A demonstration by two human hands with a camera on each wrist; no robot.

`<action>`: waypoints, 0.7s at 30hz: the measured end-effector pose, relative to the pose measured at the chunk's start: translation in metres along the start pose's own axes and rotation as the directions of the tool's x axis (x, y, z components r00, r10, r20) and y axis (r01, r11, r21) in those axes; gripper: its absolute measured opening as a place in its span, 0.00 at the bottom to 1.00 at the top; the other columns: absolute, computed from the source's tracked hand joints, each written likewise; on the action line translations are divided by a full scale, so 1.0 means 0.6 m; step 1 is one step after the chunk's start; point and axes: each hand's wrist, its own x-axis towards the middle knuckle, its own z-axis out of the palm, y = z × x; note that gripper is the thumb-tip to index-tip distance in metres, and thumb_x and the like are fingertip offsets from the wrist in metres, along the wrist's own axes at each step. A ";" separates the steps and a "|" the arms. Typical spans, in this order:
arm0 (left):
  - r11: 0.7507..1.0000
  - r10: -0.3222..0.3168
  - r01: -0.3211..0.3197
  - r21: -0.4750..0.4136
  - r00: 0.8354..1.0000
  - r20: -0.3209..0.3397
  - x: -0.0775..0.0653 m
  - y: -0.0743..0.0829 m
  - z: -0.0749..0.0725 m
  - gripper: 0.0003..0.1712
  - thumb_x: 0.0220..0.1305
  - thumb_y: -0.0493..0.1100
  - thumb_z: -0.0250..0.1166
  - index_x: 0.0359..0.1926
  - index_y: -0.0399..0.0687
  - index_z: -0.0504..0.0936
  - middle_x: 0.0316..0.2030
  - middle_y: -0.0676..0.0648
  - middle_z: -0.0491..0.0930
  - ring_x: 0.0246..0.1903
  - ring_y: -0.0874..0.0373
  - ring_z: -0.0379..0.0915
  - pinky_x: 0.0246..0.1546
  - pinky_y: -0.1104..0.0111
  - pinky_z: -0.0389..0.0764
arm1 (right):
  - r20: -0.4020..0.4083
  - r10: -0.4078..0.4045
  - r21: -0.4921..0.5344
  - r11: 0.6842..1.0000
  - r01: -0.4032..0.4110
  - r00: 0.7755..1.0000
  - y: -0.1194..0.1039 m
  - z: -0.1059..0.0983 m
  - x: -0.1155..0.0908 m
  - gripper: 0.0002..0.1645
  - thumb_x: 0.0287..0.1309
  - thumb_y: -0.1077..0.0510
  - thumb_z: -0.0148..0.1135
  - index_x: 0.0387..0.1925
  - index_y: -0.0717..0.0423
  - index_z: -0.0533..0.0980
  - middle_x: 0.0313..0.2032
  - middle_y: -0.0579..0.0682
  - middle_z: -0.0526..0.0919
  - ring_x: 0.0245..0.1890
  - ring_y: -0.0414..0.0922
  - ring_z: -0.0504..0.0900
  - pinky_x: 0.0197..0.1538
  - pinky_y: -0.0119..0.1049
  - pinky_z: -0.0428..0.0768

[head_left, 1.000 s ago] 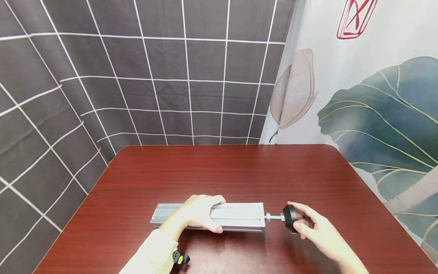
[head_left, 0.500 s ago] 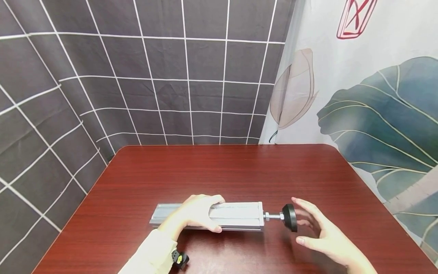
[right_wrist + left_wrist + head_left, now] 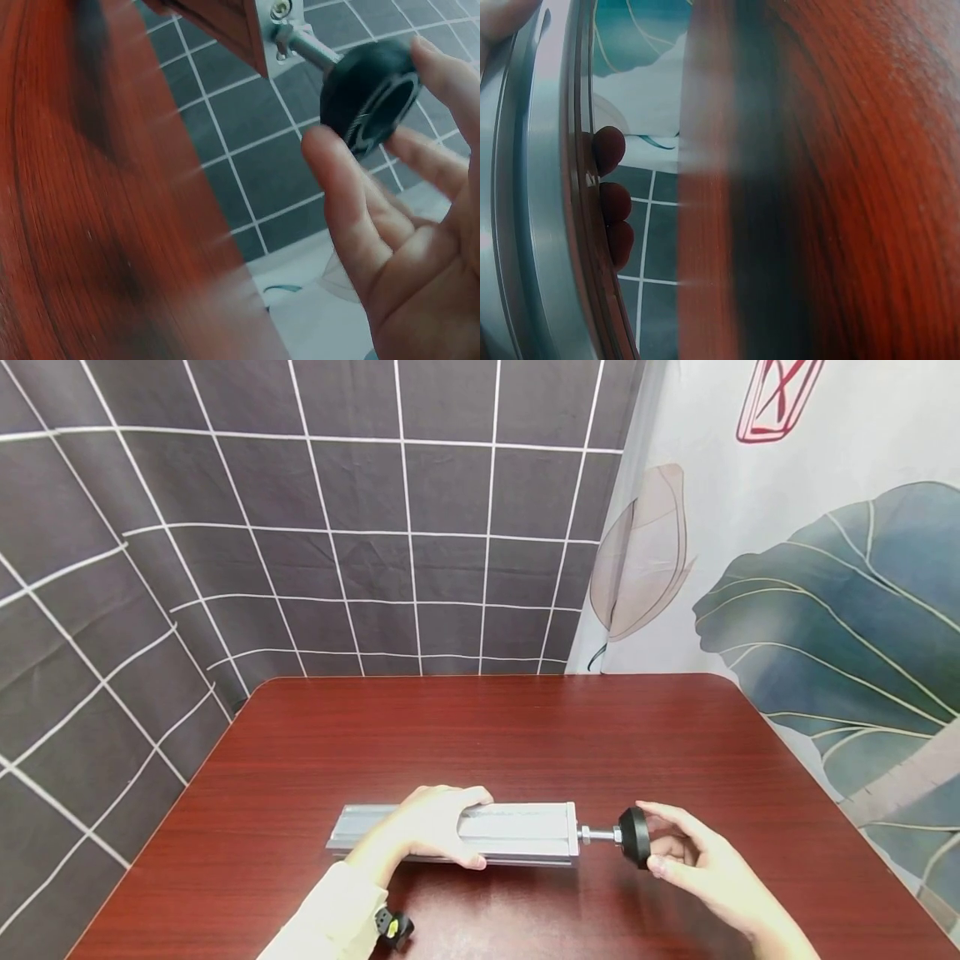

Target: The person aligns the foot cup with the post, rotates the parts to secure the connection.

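Observation:
My left hand (image 3: 438, 822) grips a silver aluminium profile (image 3: 525, 831) across its middle. In the left wrist view its fingertips (image 3: 616, 202) curl past the profile's far side, and a gap shows between profile and table. A threaded rod (image 3: 600, 835) with nuts sticks out of the end plate (image 3: 274, 37) on the right. At the rod's outer end sits a round black levelling foot (image 3: 634, 837). The thumb and fingers of my right hand (image 3: 701, 864) pinch the foot's rim. The right wrist view shows the foot's hollow underside facing the palm.
A reddish-brown wooden table (image 3: 480, 735) lies beneath both hands. Behind it hangs a dark grey curtain (image 3: 360, 560) with white grid lines, and a leaf-patterned curtain (image 3: 825, 635) to the right. A small black device (image 3: 393, 928) is at the left cuff.
My right hand came off the foot's rim with spread fingers half a second ago, and now it has closed on the rim again. The left hand and profile stay about where they were.

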 end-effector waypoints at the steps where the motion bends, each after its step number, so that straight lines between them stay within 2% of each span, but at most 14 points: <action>1: 1.000 -0.002 0.002 0.002 1.000 0.000 0.000 0.000 0.000 0.40 0.31 0.69 0.70 0.51 0.65 0.74 0.39 0.61 0.80 0.37 0.66 0.75 0.38 0.62 0.73 | -0.022 0.012 -0.015 1.000 -0.012 1.000 -0.001 0.003 0.001 0.32 0.53 0.77 0.55 0.60 0.60 0.65 0.39 0.45 0.78 0.28 0.42 0.81 0.33 0.32 0.77; 6: 1.000 -0.003 0.003 -0.005 1.000 -0.003 0.001 0.001 0.000 0.40 0.31 0.69 0.70 0.50 0.65 0.74 0.39 0.61 0.80 0.37 0.66 0.75 0.38 0.62 0.72 | -0.078 0.099 -0.072 0.992 -0.105 0.992 -0.010 0.015 0.008 0.16 0.61 0.71 0.50 0.51 0.61 0.68 0.28 0.47 0.79 0.20 0.45 0.78 0.27 0.35 0.76; 9: 1.000 -0.003 0.003 -0.005 1.000 -0.004 0.000 -0.001 0.001 0.40 0.31 0.69 0.69 0.51 0.65 0.74 0.39 0.61 0.80 0.37 0.66 0.75 0.38 0.63 0.72 | -0.063 0.118 -0.076 0.990 -0.122 0.991 -0.016 0.016 0.010 0.13 0.65 0.69 0.47 0.51 0.60 0.67 0.26 0.47 0.78 0.20 0.46 0.78 0.24 0.36 0.76; 11: 1.000 -0.005 0.004 -0.007 1.000 -0.005 -0.001 -0.002 0.001 0.40 0.31 0.69 0.69 0.51 0.65 0.74 0.39 0.61 0.80 0.37 0.66 0.75 0.37 0.63 0.72 | -0.058 0.094 -0.077 0.992 -0.098 0.994 -0.017 0.014 0.009 0.17 0.65 0.70 0.45 0.54 0.59 0.66 0.29 0.46 0.79 0.23 0.45 0.79 0.26 0.36 0.76; 14: 1.000 -0.007 0.007 -0.010 1.000 -0.002 -0.001 -0.002 0.000 0.40 0.31 0.69 0.69 0.51 0.65 0.74 0.39 0.61 0.80 0.37 0.65 0.75 0.37 0.63 0.72 | -0.032 0.028 -0.083 0.996 -0.030 0.999 -0.014 0.006 0.006 0.30 0.59 0.73 0.51 0.63 0.58 0.61 0.44 0.44 0.78 0.35 0.41 0.80 0.34 0.32 0.78; 18: 1.000 -0.008 0.008 -0.019 1.000 -0.002 -0.002 -0.003 -0.001 0.40 0.31 0.69 0.69 0.51 0.65 0.74 0.39 0.61 0.80 0.37 0.65 0.75 0.38 0.63 0.72 | 0.071 -0.093 -0.056 0.994 0.097 0.993 -0.007 -0.002 0.004 0.48 0.45 0.78 0.62 0.68 0.63 0.53 0.64 0.48 0.63 0.53 0.38 0.74 0.49 0.28 0.73; 21: 1.000 -0.005 0.005 -0.025 1.000 -0.007 -0.003 -0.004 -0.003 0.40 0.31 0.69 0.69 0.51 0.64 0.74 0.39 0.61 0.80 0.37 0.66 0.75 0.38 0.63 0.72 | 0.114 -0.175 -0.036 0.983 0.180 0.978 -0.003 0.000 0.007 0.48 0.42 0.80 0.64 0.66 0.68 0.55 0.66 0.56 0.57 0.56 0.39 0.71 0.51 0.27 0.71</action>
